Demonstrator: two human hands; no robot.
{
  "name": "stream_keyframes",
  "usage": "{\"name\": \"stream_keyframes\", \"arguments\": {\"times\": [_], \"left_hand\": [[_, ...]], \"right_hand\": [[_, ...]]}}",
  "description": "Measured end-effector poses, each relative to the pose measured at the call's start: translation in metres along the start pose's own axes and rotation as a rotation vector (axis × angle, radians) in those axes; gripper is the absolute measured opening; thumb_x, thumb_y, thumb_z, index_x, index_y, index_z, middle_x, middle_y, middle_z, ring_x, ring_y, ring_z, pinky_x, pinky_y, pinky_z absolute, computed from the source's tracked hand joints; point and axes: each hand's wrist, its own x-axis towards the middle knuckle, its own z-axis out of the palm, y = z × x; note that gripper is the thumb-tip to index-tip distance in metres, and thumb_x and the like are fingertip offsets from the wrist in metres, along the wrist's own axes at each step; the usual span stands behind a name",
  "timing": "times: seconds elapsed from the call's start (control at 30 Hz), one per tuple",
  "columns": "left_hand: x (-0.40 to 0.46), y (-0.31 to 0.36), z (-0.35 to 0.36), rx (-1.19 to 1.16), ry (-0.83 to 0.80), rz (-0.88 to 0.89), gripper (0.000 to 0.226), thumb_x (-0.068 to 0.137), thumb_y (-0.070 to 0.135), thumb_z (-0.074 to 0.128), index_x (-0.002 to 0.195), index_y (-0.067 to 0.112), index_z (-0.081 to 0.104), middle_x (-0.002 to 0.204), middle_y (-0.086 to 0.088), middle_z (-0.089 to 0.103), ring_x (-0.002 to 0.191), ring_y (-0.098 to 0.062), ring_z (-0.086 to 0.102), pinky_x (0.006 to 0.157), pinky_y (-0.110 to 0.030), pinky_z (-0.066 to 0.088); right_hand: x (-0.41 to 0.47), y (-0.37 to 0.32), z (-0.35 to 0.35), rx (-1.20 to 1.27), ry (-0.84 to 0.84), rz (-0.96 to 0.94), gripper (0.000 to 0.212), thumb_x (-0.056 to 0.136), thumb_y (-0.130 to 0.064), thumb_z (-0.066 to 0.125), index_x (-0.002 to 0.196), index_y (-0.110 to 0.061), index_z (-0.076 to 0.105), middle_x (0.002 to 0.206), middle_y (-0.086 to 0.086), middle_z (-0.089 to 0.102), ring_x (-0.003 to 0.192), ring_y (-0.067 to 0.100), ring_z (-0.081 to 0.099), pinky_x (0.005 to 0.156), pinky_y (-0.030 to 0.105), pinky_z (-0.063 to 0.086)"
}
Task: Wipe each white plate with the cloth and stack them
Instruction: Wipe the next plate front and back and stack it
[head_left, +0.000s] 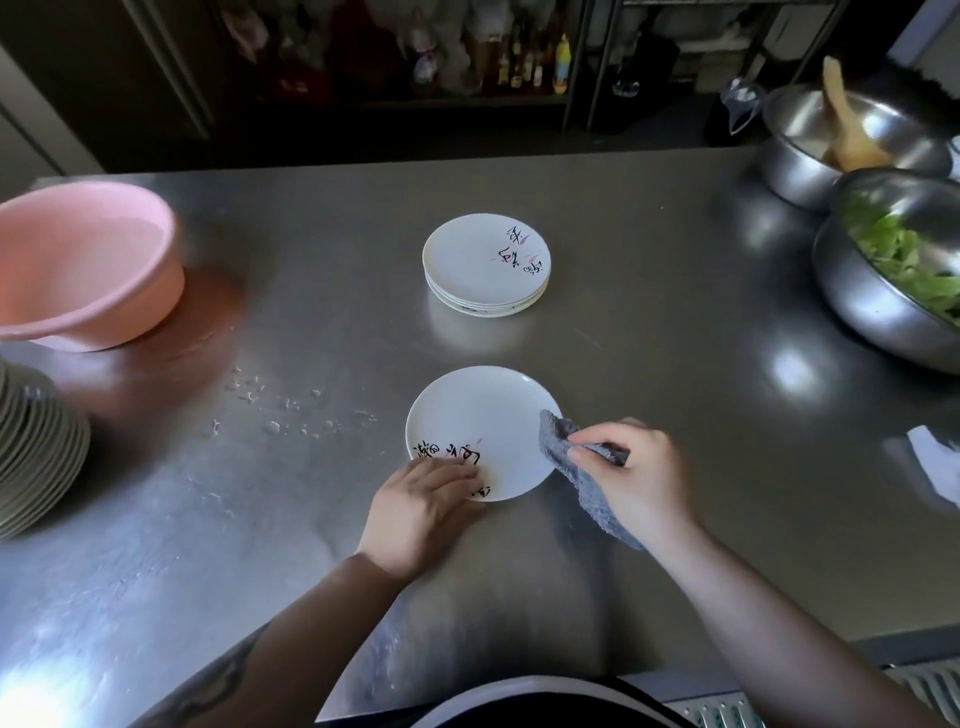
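The white plate (483, 426) lies near the front edge of the steel bench (649, 322), the left hand (421, 512) pressing flat on its near rim, and the right hand (631, 473), pinching the grey cloth (558, 434), touches its right rim, so the wipe probably goes leftward.

One plate (483, 421) loose; two plate stacks (485, 265); one cloth (571, 457); one pink basin (83, 260); two steel bowls (883, 291)
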Motion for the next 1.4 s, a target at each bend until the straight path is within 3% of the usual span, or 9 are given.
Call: {"name": "stream_keyframes", "arguments": {"times": [0.13,0.27,0.47,0.6,0.8,1.0,1.13,1.27,1.4], "left_hand": [[0.019,0.0,-0.018,0.112,0.191,0.058,0.026,0.095,0.03,0.057,0.088,0.013,0.076,0.088,0.004,0.073,0.077,-0.02,0.07,0.069,-0.032,0.05],[0.05,0.007,-0.049,0.094,0.256,-0.037,0.034,0.098,0.033,0.049,0.083,0.009,0.069,0.077,0.002,0.066,0.067,-0.019,0.061,0.061,-0.03,0.046],[0.077,0.029,-0.094,-0.344,0.355,-0.465,0.02,0.092,0.042,0.052,0.083,0.025,0.058,0.073,0.013,0.06,0.07,-0.006,0.055,0.062,-0.021,0.042],[0.107,0.048,-0.136,-0.673,0.551,-0.523,0.016,0.09,0.036,0.058,0.08,0.025,0.063,0.073,0.01,0.065,0.066,-0.004,0.056,0.061,-0.016,0.044],[0.144,0.067,-0.172,-1.025,0.723,-0.556,0.02,0.087,0.038,0.061,0.084,0.021,0.071,0.077,0.0,0.071,0.068,-0.012,0.062,0.059,-0.024,0.049],[0.151,0.068,-0.184,-1.074,0.8,-0.589,0.02,0.085,0.038,0.061,0.081,0.022,0.072,0.075,-0.001,0.071,0.067,-0.014,0.061,0.06,-0.029,0.049],[0.156,0.069,-0.195,-1.028,0.815,-0.522,0.018,0.088,0.035,0.06,0.08,0.023,0.071,0.073,0.0,0.071,0.065,-0.012,0.062,0.057,-0.025,0.051],[0.155,0.067,-0.203,-0.99,0.814,-0.479,0.018,0.089,0.033,0.059,0.08,0.022,0.071,0.073,0.0,0.069,0.066,-0.014,0.057,0.061,-0.028,0.047],[0.155,0.066,-0.207,-0.925,0.796,-0.477,0.017,0.087,0.035,0.06,0.081,0.022,0.071,0.076,-0.003,0.072,0.068,-0.016,0.062,0.063,-0.032,0.05]], "right_hand": [[0.005,-0.013,-0.009,0.029,0.052,-0.056,0.025,0.074,-0.009,0.078,0.075,-0.034,0.073,0.078,-0.012,0.067,0.073,0.002,0.062,0.066,0.015,0.045],[0.015,-0.039,-0.017,0.119,0.07,-0.132,0.023,0.074,-0.008,0.077,0.076,-0.031,0.074,0.077,-0.014,0.068,0.075,0.002,0.062,0.067,0.01,0.042],[0.032,-0.09,-0.03,0.209,0.092,-0.269,0.019,0.076,-0.004,0.077,0.077,-0.023,0.075,0.079,-0.018,0.065,0.077,0.002,0.063,0.066,0.007,0.039],[0.042,-0.131,-0.039,0.24,0.162,-0.426,0.019,0.077,-0.007,0.076,0.08,-0.025,0.075,0.084,-0.015,0.065,0.085,0.005,0.063,0.071,0.006,0.04],[0.065,-0.186,-0.045,0.187,0.333,-0.675,0.024,0.08,-0.006,0.074,0.102,-0.015,0.073,0.098,-0.005,0.062,0.092,0.006,0.059,0.082,0.014,0.044],[0.071,-0.213,-0.044,0.175,0.325,-0.709,0.024,0.083,-0.006,0.072,0.105,-0.013,0.073,0.101,-0.004,0.061,0.094,0.003,0.057,0.085,0.011,0.042],[0.067,-0.246,-0.039,0.099,0.305,-0.816,0.022,0.086,-0.008,0.069,0.107,-0.013,0.073,0.101,0.0,0.061,0.097,0.017,0.058,0.085,0.029,0.049],[0.065,-0.258,-0.036,-0.025,0.225,-1.024,0.021,0.083,-0.004,0.069,0.103,-0.008,0.075,0.094,0.005,0.063,0.09,0.022,0.058,0.08,0.032,0.049],[0.077,-0.264,-0.044,0.054,0.289,-0.885,0.019,0.085,-0.004,0.068,0.101,-0.01,0.075,0.094,0.003,0.064,0.091,0.022,0.058,0.081,0.035,0.049]]}}
